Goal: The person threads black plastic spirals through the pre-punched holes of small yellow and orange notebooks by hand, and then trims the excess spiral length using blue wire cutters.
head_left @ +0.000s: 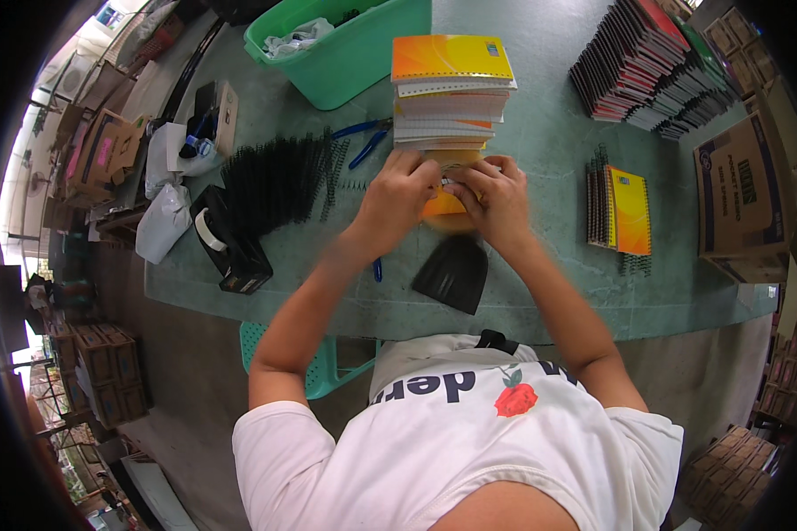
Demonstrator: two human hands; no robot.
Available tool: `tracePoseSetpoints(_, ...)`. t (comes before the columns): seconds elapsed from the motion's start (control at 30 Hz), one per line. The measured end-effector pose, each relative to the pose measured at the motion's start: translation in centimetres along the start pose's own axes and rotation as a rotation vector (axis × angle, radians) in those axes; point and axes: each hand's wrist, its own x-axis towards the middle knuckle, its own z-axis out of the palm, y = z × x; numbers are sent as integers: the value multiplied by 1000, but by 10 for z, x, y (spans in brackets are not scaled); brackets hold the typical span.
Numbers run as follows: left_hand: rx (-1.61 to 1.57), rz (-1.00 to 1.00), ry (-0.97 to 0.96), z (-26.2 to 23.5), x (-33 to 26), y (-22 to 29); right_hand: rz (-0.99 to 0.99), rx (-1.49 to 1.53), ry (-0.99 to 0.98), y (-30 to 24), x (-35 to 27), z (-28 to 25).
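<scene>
At the frame's centre, just beyond a black sheet [453, 273] lying on the green table [540, 150], the left hand [397, 196] and right hand [496, 200] both clench their fingers on a small orange notebook [443, 205], with a tall notebook stack [450, 93] directly behind and black spiral coils [279, 181] left.

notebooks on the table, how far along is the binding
Done: bound notebooks lie to the right, with more stacked at the far right. In hand: left hand and right hand grip an orange notebook. Left: an unbound stack and a pile of black spirals.
</scene>
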Motion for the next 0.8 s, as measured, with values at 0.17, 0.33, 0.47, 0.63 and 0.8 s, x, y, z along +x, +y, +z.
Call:
tracePoseSetpoints(0.17, 61, -283, -224, -7, -6, -1, 28, -76, 20, -6, -3, -3)
tracePoseSetpoints(0.33, 86, -123, -8, 0, -5, 7, 0, -62, 25, -6, -2, -1)
tracePoseSetpoints(0.47, 67, -380, -274, -12, -10, -2, 44, -57, -9, -9, -3, -9)
tracePoseSetpoints(0.63, 119, -186, -35, -5, -9, 7, 30, -6, 42, -4, -4, -5)
tracePoseSetpoints(0.8, 111, -162, -15, -5, -12, 4, -20, -26, -24, 2, -5, -8)
